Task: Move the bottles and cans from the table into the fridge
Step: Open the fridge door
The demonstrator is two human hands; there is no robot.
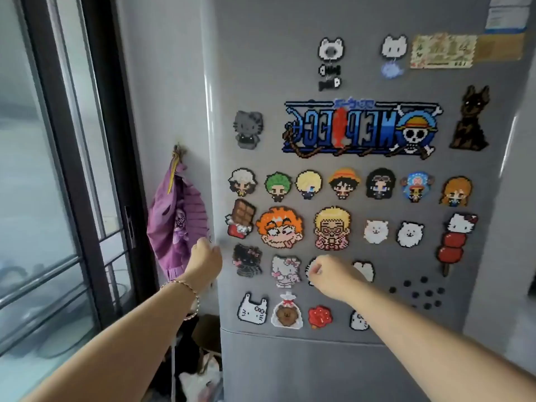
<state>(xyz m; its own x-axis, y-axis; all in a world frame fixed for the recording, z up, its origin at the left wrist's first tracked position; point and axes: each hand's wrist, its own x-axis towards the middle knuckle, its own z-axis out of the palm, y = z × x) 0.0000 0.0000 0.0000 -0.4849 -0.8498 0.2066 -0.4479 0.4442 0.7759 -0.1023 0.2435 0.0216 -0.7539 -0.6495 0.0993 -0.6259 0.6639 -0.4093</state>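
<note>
View: head camera, looking at the front of the fridge, somewhat blurred.
Fridge (261, 82): grey, upright, fills the middle and right of the view; both doors are closed.
Upper door (362, 21): covered with bead-picture magnets; its left edge runs down just right of the wall.
Lower door (290, 369): plain grey, starts at the seam below the lowest row of magnets.
Left hand (204, 256): raised to the left edge of the upper door, fingers curled round that edge, back of the hand toward the camera; fingertips hidden.
Bracelet (190, 290): thin chain on the left wrist.
Right hand (324, 274): held up in front of the upper door, fingers curled into a loose fist with the thumb against them; nothing shows in it. It covers part of a white magnet; I cannot tell whether it touches the door.
Logo magnet (359, 127): big blue lettering with a skull in a straw hat, at mid-height.
Dog magnet (471, 120): dark brown, just right of the logo.
Small heads (345, 182): a row of cartoon faces under the logo.
Black dots (417, 291): a cluster of round magnets right of the right forearm.
Purple bag (177, 221): hangs on the wall, just left of the left hand.
Window (66, 169): dark-framed glass at far left.
</note>
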